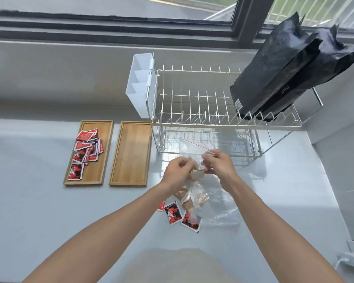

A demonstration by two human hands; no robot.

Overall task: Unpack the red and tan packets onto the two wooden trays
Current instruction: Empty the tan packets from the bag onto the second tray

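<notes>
Together, both hands, left (179,170) and right (218,163), pinch the clear bag (194,160); tan packets (189,198) hang below.

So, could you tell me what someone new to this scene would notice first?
Probably the two hands, left hand and right hand, working together at a clear zip bag in the centre, tan packets showing inside. Next, the red packets heaped on the left wooden tray, beside the bare right tray. Two black bags stand on the wire rack behind.
</notes>
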